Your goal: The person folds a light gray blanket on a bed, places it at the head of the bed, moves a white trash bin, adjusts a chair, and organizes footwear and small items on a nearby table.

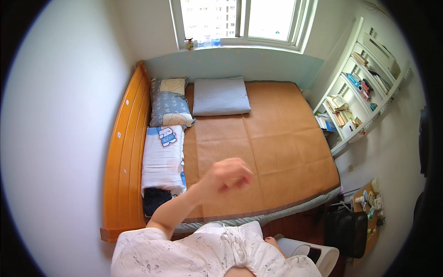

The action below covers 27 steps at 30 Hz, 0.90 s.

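Observation:
My left hand (230, 175) is held out above the brown woven bed mat (287, 138). It looks blurred, its fingers curled in with nothing seen between them. Only a small part of my right hand (270, 240) shows, low beside my white patterned shirt and close to a white appliance (292, 245). Left of my left hand lies a folded white quilt (161, 162) with a bear patch. A dark cloth (155, 200) pokes out at its near end. Beyond it rests a patterned pillow (171, 102). At the far side of the bed lies a folded grey blanket (221, 97).
An orange wooden headboard (126, 155) borders the bed on the left. A white shelf rack (377, 69) with books stands right. Below it are a black chair (346, 228) and a cluttered desk (360, 204). Several small containers (207, 41) sit on the windowsill.

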Each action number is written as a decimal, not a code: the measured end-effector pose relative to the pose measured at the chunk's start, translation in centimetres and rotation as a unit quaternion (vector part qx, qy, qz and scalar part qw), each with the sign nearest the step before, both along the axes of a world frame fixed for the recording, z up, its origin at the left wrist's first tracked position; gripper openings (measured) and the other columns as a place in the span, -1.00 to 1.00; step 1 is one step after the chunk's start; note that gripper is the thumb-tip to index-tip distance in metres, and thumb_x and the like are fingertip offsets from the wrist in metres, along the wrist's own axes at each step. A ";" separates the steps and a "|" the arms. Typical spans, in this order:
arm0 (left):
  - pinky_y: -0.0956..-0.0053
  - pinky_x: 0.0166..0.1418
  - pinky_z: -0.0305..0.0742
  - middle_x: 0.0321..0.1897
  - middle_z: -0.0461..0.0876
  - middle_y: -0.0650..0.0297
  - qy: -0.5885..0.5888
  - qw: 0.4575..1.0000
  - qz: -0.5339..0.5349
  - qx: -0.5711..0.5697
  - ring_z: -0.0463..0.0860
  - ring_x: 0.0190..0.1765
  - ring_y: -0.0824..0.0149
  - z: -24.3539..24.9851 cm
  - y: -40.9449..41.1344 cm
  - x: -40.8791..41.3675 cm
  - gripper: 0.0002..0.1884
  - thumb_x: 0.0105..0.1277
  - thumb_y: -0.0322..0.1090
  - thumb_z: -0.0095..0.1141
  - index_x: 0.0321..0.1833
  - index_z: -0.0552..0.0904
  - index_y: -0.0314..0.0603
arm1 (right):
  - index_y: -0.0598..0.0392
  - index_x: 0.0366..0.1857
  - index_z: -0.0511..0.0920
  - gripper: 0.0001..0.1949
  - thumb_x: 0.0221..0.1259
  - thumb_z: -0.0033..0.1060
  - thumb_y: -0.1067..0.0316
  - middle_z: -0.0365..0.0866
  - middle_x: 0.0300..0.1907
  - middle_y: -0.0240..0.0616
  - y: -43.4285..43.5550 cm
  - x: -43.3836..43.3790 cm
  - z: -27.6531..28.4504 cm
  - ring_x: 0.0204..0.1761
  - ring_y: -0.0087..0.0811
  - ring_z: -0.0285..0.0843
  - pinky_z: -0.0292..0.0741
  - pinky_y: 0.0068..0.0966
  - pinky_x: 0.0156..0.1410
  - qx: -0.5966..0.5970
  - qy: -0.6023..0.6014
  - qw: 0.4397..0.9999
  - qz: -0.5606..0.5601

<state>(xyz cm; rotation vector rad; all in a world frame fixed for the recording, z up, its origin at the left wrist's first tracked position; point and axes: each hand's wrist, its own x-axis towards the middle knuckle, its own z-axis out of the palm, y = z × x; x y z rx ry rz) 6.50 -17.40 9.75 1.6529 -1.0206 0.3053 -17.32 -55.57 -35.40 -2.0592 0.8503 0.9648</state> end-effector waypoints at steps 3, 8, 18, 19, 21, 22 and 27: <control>0.44 -0.38 0.43 -0.46 0.62 0.24 -0.265 0.944 -0.144 -0.130 0.64 -0.38 0.24 11.1 -5.1 -4.0 -0.82 0.16 -0.54 -0.02 -0.61 0.47 -0.21 | 0.08 -0.05 0.60 -0.63 -0.01 0.21 0.26 0.68 -0.11 -0.13 1.2 0.0 -2.5 -0.09 -0.26 0.65 0.55 -0.39 0.04 0.018 -0.020 1.000 0.012; 0.48 -0.40 0.38 -0.44 0.59 0.30 -0.247 0.903 -0.257 -0.238 0.59 -0.35 0.28 17.1 -11.5 -6.6 -0.81 0.16 -0.61 -0.03 -0.57 0.48 -0.15 | 0.06 -0.04 0.60 -0.62 -0.01 0.21 0.24 0.67 -0.09 -0.13 0.9 -4.5 -5.6 -0.04 -0.24 0.63 0.53 -0.39 0.08 0.027 -0.108 0.992 -0.060; 0.49 -0.42 0.28 -0.33 0.54 0.50 -0.141 0.824 -0.334 -0.435 0.50 -0.27 0.40 16.7 -19.0 -15.1 -0.65 0.14 -0.78 -0.08 -0.44 0.56 0.01 | -0.04 -0.02 0.61 -0.54 -0.04 0.29 0.04 0.63 0.01 -0.15 -2.4 -19.6 -11.4 0.09 -0.21 0.55 0.45 -0.37 0.20 0.028 -0.104 0.973 -0.204; 0.45 -0.31 0.31 -0.30 0.53 0.51 -0.068 0.773 -0.384 -0.501 0.48 -0.21 0.42 14.2 -23.3 -14.2 -0.64 0.12 -0.79 -0.11 -0.39 0.53 0.02 | -0.04 -0.02 0.61 -0.53 -0.05 0.31 0.02 0.63 0.02 -0.16 -3.6 -30.9 -12.2 0.10 -0.23 0.55 0.46 -0.37 0.19 -0.035 -0.030 0.951 -0.306; 0.38 -0.10 0.36 -0.23 0.50 0.52 -0.139 0.784 -0.321 -0.513 0.45 -0.11 0.45 15.6 -23.3 -17.5 -0.61 0.10 -0.80 -0.18 -0.28 0.47 0.03 | -0.02 -0.02 0.61 -0.55 -0.02 0.29 0.03 0.63 0.02 -0.19 -3.4 -26.4 -13.8 0.10 -0.23 0.55 0.46 -0.37 0.19 0.004 -0.041 0.971 -0.237; 0.34 0.00 0.39 -0.20 0.49 0.53 -0.143 0.776 -0.306 -0.532 0.43 -0.05 0.47 14.6 -24.5 -18.0 -0.58 0.08 -0.81 -0.21 -0.23 0.44 0.03 | -0.01 -0.02 0.61 -0.55 -0.01 0.28 0.04 0.63 0.02 -0.21 -4.1 -27.0 -13.4 0.11 -0.23 0.55 0.46 -0.37 0.19 0.003 -0.030 0.971 -0.235; 0.31 0.13 0.36 -0.30 0.57 0.48 -0.159 0.818 -0.259 -0.489 0.45 -0.05 0.45 11.0 -28.5 -19.5 -0.65 0.07 -0.79 -0.21 -0.30 0.36 -0.02 | 0.09 -0.03 0.56 -0.67 0.08 0.14 0.33 0.69 -0.30 -0.20 -4.6 -27.2 -9.1 -0.34 -0.40 0.64 0.57 -0.47 -0.24 0.061 -0.048 0.923 -0.378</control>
